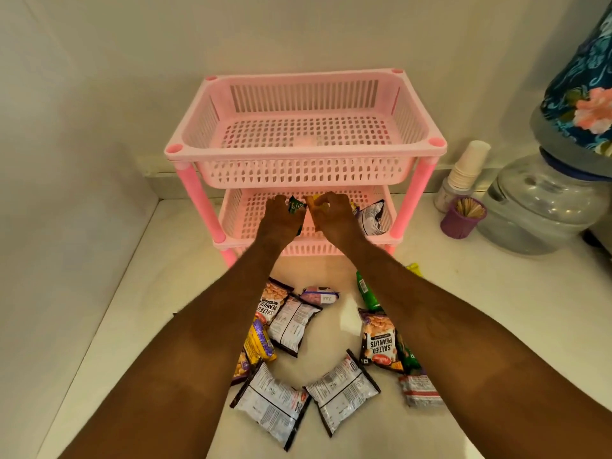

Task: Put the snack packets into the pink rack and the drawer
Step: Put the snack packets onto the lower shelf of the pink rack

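Head view, single frame. Item: pink perforated plastic rack [304, 150] of stacked basket tiers, standing on a pale countertop [480, 293] against the wall. Top tier held nothing that could be made out; the middle tier already held a white-and-dark foil packet [374, 217] leaning at its right end.

Left hand [281, 217]: reached into the middle tier, fingers curled round a small dark green packet [295, 207], apparently to set it on the tier floor.

Right hand [331, 213]: beside the left, fingers pinching a small orange packet [313, 210] over the same tier. Both hands were occupied, probably so two packets went in at one reach.

Remaining stock: loose snack packets lay scattered on the countertop in front of the rack, between and under the forearms. These included two salted peanuts packets [381, 342], several white packets lying back-side up [271, 402], a yellow-and-purple packet [260, 342] and a green packet [366, 293]. Judged: most of the loading was yet to do.

No drawer was in view.

Sundries, right of rack: stack of white paper cups [467, 167], purple cup of toothpicks [462, 217], clear water jar [536, 207] with a floral cloth cover [583, 94].
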`<state>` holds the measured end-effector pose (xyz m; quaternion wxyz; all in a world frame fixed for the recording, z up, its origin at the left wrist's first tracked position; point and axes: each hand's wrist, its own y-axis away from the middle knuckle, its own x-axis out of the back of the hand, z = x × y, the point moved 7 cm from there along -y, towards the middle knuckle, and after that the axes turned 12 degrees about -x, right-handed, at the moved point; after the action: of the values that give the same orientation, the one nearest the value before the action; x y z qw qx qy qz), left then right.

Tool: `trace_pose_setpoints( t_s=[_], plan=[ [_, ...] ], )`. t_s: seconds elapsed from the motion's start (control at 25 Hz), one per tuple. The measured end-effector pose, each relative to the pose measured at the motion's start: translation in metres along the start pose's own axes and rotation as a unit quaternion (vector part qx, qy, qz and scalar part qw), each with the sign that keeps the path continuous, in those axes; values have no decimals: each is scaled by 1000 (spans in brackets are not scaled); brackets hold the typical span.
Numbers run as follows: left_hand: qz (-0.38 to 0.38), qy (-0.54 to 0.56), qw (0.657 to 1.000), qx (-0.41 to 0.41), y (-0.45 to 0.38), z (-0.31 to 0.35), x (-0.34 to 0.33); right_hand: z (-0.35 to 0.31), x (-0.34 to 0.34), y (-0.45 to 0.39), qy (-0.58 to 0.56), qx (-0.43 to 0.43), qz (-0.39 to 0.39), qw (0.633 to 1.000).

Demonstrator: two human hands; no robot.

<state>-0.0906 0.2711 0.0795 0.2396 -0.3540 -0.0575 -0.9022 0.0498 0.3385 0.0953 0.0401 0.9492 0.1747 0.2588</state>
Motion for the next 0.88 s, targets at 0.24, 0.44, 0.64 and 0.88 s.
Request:
trace_pose_setpoints(
  t_s=[0.24, 0.44, 0.64, 0.88],
  plan=[
    [-70, -67, 993, 61, -15, -3, -18, 17, -28, -20, 167, -29, -52, 984],
    [-159, -55, 985, 44, -16, -7, -41, 29, -28, -31, 253, -24, -82, 964],
    [-124, -50, 991, 6, -12, -8, -36, 23, -15, -13, 301, 52, -38, 951],
    [121, 20, 980, -155, 67, -25, 0, 37, -6, 63, 194, 300, 64, 932]
  ],
)
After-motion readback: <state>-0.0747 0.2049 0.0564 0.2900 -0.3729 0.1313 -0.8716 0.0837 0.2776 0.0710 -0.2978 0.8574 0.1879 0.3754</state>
